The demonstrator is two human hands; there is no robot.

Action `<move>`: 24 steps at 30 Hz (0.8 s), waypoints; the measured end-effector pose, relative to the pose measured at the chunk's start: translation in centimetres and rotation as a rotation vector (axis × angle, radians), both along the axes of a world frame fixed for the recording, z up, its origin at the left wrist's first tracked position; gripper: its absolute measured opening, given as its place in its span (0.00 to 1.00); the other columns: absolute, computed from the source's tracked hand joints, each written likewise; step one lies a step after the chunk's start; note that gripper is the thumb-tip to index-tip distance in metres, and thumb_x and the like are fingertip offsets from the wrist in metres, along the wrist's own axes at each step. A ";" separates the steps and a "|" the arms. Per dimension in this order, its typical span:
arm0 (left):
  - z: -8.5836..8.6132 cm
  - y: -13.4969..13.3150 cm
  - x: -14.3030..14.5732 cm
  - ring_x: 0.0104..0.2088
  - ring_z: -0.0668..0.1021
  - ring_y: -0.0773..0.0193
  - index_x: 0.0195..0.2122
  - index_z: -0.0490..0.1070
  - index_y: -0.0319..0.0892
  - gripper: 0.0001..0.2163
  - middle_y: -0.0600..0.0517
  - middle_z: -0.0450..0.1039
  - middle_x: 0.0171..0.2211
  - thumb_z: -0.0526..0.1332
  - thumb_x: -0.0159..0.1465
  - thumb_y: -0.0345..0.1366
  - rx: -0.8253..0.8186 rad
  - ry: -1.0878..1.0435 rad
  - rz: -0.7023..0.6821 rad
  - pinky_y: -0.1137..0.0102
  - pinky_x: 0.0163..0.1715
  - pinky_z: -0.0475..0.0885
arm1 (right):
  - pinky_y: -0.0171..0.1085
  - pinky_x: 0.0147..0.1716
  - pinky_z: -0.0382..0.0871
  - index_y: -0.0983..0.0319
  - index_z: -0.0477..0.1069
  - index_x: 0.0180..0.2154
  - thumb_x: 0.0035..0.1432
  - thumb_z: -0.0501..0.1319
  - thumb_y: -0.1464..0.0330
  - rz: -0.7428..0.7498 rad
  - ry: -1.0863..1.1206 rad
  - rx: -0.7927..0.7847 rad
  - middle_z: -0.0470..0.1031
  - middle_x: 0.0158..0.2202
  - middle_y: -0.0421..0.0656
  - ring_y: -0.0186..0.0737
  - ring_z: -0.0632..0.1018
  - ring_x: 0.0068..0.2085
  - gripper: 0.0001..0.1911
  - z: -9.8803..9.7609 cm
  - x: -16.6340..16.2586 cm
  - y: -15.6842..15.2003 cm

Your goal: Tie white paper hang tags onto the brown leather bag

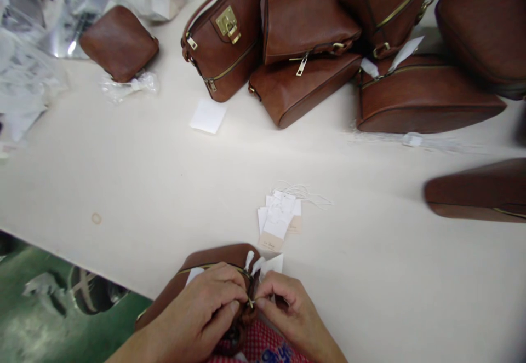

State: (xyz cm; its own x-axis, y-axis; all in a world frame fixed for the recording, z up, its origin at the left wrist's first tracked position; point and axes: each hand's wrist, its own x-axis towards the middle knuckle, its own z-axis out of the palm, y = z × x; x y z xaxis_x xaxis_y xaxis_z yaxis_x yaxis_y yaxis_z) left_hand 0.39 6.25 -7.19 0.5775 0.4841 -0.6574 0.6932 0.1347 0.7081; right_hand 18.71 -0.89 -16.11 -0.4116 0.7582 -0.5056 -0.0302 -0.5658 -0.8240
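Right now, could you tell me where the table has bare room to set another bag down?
The widest bare patch of table runs left of the stack of paper tags, below the white card. Another lies right of the tags, short of the bag at the right edge. The far side is crowded with piled brown bags and plastic wrapping.

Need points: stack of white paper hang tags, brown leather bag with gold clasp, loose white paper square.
stack of white paper hang tags (278,219), head view, on the top tag's face.
brown leather bag with gold clasp (219,56), head view, front panel below the clasp.
loose white paper square (207,116), head view, its middle.
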 end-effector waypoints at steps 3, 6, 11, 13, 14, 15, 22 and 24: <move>0.0 0.0 0.1 0.42 0.73 0.63 0.37 0.72 0.43 0.11 0.51 0.74 0.39 0.51 0.67 0.27 -0.002 -0.017 -0.008 0.70 0.45 0.67 | 0.33 0.30 0.63 0.61 0.73 0.25 0.55 0.60 0.70 0.000 0.011 0.003 0.73 0.25 0.39 0.34 0.72 0.29 0.08 -0.1 -0.2 -0.2; -0.1 -0.1 0.2 0.42 0.73 0.63 0.38 0.73 0.43 0.11 0.51 0.74 0.39 0.51 0.66 0.27 -0.012 -0.028 -0.030 0.70 0.44 0.66 | 0.33 0.30 0.63 0.61 0.75 0.25 0.54 0.60 0.72 0.008 0.018 0.017 0.74 0.24 0.39 0.34 0.73 0.28 0.07 -0.2 -0.2 -0.5; -0.4 -0.5 0.5 0.39 0.73 0.63 0.34 0.74 0.42 0.11 0.52 0.74 0.35 0.52 0.64 0.25 -0.013 -0.017 -0.061 0.70 0.41 0.65 | 0.32 0.28 0.62 0.61 0.76 0.24 0.51 0.61 0.75 -0.013 0.028 -0.007 0.75 0.23 0.38 0.33 0.72 0.26 0.08 -0.1 -0.3 -1.5; -0.4 -0.6 0.5 0.39 0.73 0.63 0.33 0.74 0.42 0.11 0.51 0.74 0.35 0.53 0.64 0.25 -0.021 -0.010 -0.059 0.70 0.41 0.65 | 0.31 0.28 0.64 0.61 0.77 0.24 0.52 0.61 0.75 -0.037 0.056 -0.073 0.76 0.23 0.38 0.33 0.73 0.27 0.08 0.0 -0.5 -2.0; -0.4 -0.6 0.5 0.40 0.73 0.63 0.33 0.74 0.42 0.11 0.51 0.74 0.35 0.53 0.64 0.25 -0.025 -0.011 -0.055 0.70 0.41 0.65 | 0.31 0.29 0.64 0.61 0.77 0.25 0.52 0.61 0.74 -0.047 0.071 -0.118 0.76 0.23 0.38 0.33 0.73 0.27 0.07 0.0 -0.5 -2.2; -0.4 -0.7 0.5 0.40 0.72 0.63 0.33 0.74 0.42 0.12 0.51 0.73 0.36 0.52 0.64 0.25 -0.027 -0.013 -0.051 0.71 0.40 0.65 | 0.31 0.29 0.65 0.61 0.77 0.26 0.52 0.62 0.73 -0.053 0.084 -0.159 0.77 0.24 0.38 0.33 0.74 0.27 0.06 0.1 -0.6 -2.4; -0.4 -0.9 0.2 0.40 0.73 0.63 0.35 0.75 0.41 0.13 0.50 0.73 0.36 0.51 0.65 0.25 -0.021 -0.033 -0.035 0.71 0.41 0.66 | 0.30 0.27 0.64 0.61 0.73 0.25 0.52 0.62 0.72 -0.056 0.129 -0.271 0.74 0.22 0.36 0.32 0.71 0.25 0.04 0.0 -0.8 -2.7; -0.4 -0.9 0.2 0.40 0.73 0.63 0.35 0.75 0.41 0.13 0.50 0.73 0.36 0.51 0.64 0.25 -0.015 -0.038 -0.032 0.71 0.42 0.66 | 0.30 0.26 0.62 0.61 0.70 0.26 0.52 0.61 0.72 -0.042 0.153 -0.297 0.72 0.22 0.35 0.31 0.69 0.24 0.03 0.1 -0.7 -2.6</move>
